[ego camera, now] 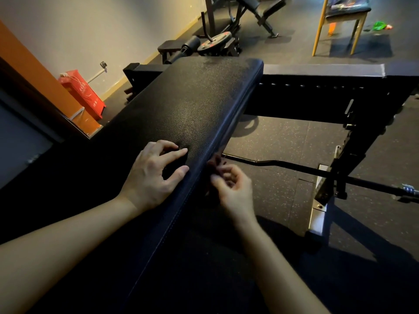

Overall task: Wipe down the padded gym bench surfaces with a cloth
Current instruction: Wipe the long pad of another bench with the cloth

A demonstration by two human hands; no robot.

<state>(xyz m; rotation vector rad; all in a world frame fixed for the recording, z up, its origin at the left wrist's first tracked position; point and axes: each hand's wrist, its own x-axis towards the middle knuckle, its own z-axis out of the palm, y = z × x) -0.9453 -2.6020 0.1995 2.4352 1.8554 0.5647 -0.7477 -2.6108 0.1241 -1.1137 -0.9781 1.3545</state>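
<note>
Left hand [154, 173] grips one dark cloth [175, 164] atop one bench pad [192, 105], centre frame. Right hand [233, 189] curled against the pad's right side; motion-blurred, contents cannot be told.

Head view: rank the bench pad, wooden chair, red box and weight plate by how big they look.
1. bench pad: by far the largest, though it is also nearest the camera.
2. wooden chair and red box: they look about alike. The frame's top cuts the chair off, so I won't rank them.
3. weight plate: smallest.
</note>
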